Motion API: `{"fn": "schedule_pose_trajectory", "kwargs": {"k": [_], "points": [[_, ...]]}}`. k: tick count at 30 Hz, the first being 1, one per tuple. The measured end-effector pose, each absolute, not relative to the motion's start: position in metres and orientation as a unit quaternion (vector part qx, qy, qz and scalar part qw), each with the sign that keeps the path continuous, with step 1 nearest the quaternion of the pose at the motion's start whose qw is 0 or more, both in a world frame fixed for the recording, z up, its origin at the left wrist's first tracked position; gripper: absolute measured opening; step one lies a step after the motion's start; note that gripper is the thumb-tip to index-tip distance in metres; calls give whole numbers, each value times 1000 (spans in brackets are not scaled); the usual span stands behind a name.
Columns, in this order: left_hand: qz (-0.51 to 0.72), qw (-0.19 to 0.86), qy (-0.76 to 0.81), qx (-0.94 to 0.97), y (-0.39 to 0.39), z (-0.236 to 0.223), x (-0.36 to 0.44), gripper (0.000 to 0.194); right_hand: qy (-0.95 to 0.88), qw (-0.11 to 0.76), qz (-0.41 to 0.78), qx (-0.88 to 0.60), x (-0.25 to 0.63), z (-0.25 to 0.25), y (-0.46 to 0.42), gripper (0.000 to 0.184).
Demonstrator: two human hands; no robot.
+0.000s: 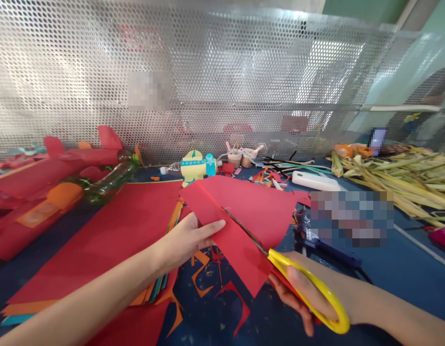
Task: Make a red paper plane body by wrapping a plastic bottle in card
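My left hand (193, 235) pinches a sheet of red paper (260, 206), thumb on top and fingers underneath. In my right hand (302, 283) is a pair of scissors (316, 288) with yellow and red handles, fingers through the loops. Its dark blades lie along a cut in the paper, with a strip of the sheet on the near side. Left of my hands lies a stack of coloured paper (110, 230), red on top with orange and blue edges below. Orange scraps (201, 276) and a red scrap (240, 302) rest on the dark blue table beneath.
A green bottle (112, 180) and red paper-wrapped shapes (35, 221) stand at left. At the back is a yellow-wrapped bottle (193, 168) before a perforated metal screen (222, 81). A glue gun (327, 250), a white device (314, 180) and dry plant strips (406, 178) lie at right.
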State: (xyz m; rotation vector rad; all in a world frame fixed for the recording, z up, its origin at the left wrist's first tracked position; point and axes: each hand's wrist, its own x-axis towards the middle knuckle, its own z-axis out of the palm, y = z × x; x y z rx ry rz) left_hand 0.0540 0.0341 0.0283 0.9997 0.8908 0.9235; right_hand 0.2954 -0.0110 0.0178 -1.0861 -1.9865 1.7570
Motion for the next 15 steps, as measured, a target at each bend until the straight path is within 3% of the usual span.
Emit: {"fn": "schedule_pose_trajectory", "kwargs": {"k": [6, 11, 15], "points": [[390, 702, 373, 464, 28, 26, 56, 41, -735, 142, 553, -367, 303, 15, -19, 77], [367, 695, 368, 496, 25, 22, 57, 32, -742, 192, 539, -350, 302, 7, -20, 73], [367, 692, 366, 503, 23, 20, 57, 28, -748, 173, 537, -350, 298, 22, -21, 71]]}}
